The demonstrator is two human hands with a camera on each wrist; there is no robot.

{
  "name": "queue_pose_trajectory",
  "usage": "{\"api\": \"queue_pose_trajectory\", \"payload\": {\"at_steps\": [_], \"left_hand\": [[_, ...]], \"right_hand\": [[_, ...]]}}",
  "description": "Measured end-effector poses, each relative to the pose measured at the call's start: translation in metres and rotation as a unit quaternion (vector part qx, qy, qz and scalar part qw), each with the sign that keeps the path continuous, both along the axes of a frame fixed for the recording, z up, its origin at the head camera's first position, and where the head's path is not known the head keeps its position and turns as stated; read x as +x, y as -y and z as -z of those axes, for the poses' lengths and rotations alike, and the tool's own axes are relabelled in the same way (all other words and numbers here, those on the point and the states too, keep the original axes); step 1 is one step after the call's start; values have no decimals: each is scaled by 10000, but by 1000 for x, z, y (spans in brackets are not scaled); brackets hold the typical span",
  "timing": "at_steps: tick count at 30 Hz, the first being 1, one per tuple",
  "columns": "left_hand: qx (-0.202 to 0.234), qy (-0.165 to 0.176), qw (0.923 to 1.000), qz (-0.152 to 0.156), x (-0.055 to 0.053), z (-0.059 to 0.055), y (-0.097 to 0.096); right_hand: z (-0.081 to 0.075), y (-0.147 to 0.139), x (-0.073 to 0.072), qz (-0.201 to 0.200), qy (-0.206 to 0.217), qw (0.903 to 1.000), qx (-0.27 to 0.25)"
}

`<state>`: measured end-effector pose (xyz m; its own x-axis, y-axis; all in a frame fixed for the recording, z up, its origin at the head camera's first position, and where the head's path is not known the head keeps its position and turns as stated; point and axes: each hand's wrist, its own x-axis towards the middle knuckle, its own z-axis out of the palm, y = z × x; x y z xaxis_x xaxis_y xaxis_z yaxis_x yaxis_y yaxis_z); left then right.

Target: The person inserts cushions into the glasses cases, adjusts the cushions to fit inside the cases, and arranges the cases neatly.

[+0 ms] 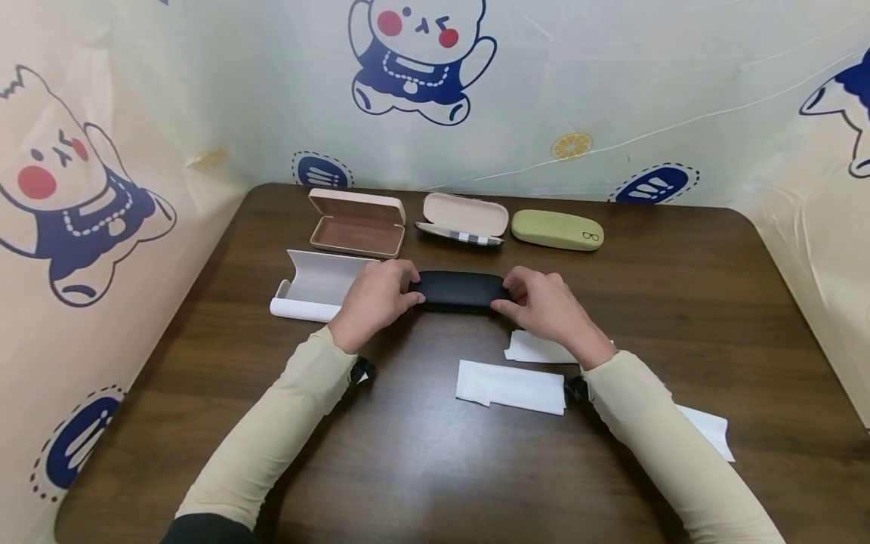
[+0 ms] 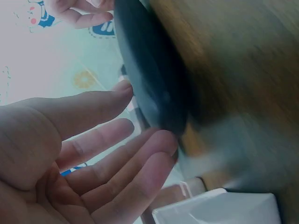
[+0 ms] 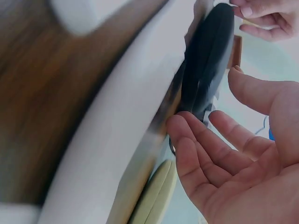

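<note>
A closed black glasses case (image 1: 462,291) lies lengthwise across the middle of the wooden table. At its left end is my left hand (image 1: 376,295), thumb near the front corner and fingertips right at the back corner. My right hand (image 1: 547,306) mirrors this at the other end. Both wrist views show the fingers loosely bent, with the thumb spread away from them. An open white glasses case (image 1: 313,291) stands left of the black one, partly covered by my left hand. White cloths (image 1: 510,387) lie below and beside my right wrist.
Behind the black case stand an open brown-lined glasses case (image 1: 356,236), an open pale-lined case (image 1: 469,214) with a checked edge, and a closed green case (image 1: 557,230). Another white cloth (image 1: 710,432) shows beside my right forearm. Patterned curtains (image 1: 612,91) hang around the table.
</note>
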<state>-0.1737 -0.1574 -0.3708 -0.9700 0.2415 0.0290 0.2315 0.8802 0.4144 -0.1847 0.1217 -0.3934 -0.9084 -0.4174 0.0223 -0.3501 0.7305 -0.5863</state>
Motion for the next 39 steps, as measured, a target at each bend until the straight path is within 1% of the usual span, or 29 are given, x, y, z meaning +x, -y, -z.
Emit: {"api": "queue_pose_trajectory", "payload": {"at_steps": [3, 6, 9, 11, 14, 16, 20, 24, 27, 32, 34, 39], "left_hand": [[-129, -157, 9998, 39, 3, -5, -10], [-42, -136, 9997, 208, 6, -9, -22], [118, 102, 9989, 452, 8, -10, -37], [240, 343, 9972, 625, 8, -10, -47], [346, 605, 9941, 834, 9, -10, -63], [406, 698, 9923, 942, 9, -10, -72], [448, 733, 9892, 1185, 10, -10, -90], [424, 807, 9839, 1537, 10, -4, -112], [334, 954, 9788, 1782, 10, 4, -128], [-68, 1045, 9756, 1931, 10, 17, -142], [-186, 1097, 9751, 1917, 9, 19, -145], [-287, 1305, 9745, 1801, 8, 19, -146]], "right_hand": [[-3, -14, 2, 72, 157, 9998, -130], [-4, -31, 6, 186, 275, 9993, -171], [-5, -49, 13, 310, 352, 9988, -119], [-4, -60, 17, 421, 387, 9983, -83], [-3, -75, 24, 606, 387, 9974, -63], [-2, -84, 29, 699, 400, 9967, -69], [0, -99, 38, 856, 502, 9950, -72], [2, -112, 47, 977, 542, 9937, 9], [4, -121, 52, 1031, 521, 9933, 66], [6, -129, 56, 992, 623, 9931, 111], [7, -131, 56, 975, 718, 9926, 133], [9, -134, 56, 957, 826, 9918, 182]]}}
